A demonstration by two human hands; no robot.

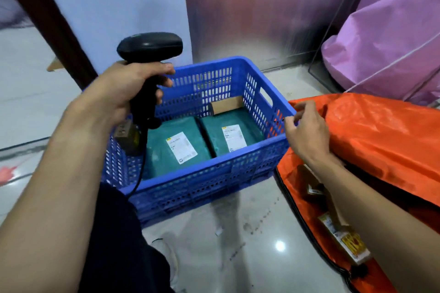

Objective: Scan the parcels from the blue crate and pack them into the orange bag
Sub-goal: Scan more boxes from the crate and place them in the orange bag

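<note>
Our left hand [123, 93] grips a black barcode scanner [150, 47] above the blue slatted plastic crate's [202, 173] left rim. Two teal white-labelled parcels [166, 145] [228, 131] lie side by side inside. Our right hand [307, 135], loosely curled, hovers at its right rim beside the orange fabric bag [381, 138].

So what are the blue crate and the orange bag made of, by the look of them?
Blue crate: probably rigid moulded plastic, judging by its slotted walls and dull sheen. Orange bag: seemingly thin synthetic fabric, since it creases and glints softly.
</note>
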